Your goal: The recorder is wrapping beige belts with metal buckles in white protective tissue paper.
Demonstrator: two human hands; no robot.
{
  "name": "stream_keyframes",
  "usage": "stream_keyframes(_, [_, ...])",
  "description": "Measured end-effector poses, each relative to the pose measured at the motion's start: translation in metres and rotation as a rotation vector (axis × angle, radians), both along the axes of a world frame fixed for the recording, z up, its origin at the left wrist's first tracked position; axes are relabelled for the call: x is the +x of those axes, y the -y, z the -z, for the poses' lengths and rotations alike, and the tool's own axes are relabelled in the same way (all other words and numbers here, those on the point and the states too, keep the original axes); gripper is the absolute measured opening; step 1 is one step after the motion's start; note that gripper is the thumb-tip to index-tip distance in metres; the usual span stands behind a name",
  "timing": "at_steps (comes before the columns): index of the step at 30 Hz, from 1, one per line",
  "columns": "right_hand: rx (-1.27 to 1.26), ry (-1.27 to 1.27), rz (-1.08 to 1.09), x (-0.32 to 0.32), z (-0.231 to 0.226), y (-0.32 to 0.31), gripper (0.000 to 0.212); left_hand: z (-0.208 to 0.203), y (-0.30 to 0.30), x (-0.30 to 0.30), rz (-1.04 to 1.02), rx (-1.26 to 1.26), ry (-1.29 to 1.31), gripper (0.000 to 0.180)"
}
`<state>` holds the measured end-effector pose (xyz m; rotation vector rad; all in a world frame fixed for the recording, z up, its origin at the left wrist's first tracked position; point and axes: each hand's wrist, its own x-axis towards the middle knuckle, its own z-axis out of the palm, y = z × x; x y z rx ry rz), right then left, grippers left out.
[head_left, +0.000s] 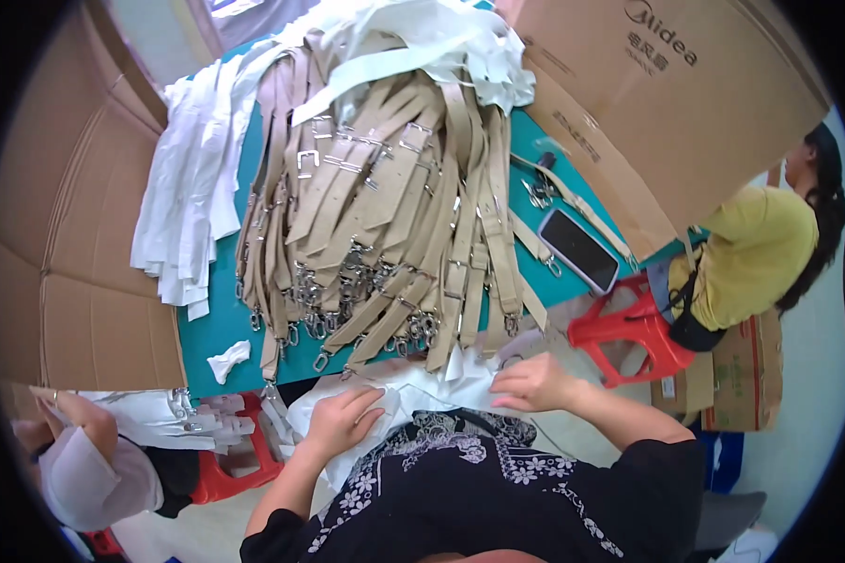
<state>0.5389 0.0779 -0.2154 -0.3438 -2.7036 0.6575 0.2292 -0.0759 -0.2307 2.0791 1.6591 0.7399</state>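
A thin white sheet point(422, 383) lies across my lap at the table's near edge. My left hand point(345, 419) is at its left part, fingers curled over the white material. To the right, my right hand point(535, 383) pinches the edge of the same white material; its fingertips are partly hidden. Just beyond my hands a large heap of beige straps point(385, 202) with silver buckles and snap hooks covers the teal table point(218, 342). Several hook ends hang near the table's front edge. A small crumpled white scrap point(228, 360) sits at the front left.
White strips point(192, 178) hang at the left, and white sheets point(413, 47) top the heap. A phone point(578, 251) and keys point(538, 193) lie right. Cardboard boxes point(667, 103) flank the table. One person in yellow point(756, 249) sits right, another in white point(94, 464) left.
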Motion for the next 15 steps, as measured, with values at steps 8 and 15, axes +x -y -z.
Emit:
stream_keyframes(8, [-0.211,-0.045,0.636,-0.144,-0.097,-0.138,0.036,-0.074,-0.044,-0.053,-0.522,0.622,-0.006,0.018])
stream_keyframes(15, [-0.627,-0.191,0.572,-0.196,-0.082,-0.182,0.031,-0.069,-0.015,-0.108,-0.811,0.461,-0.219,0.011])
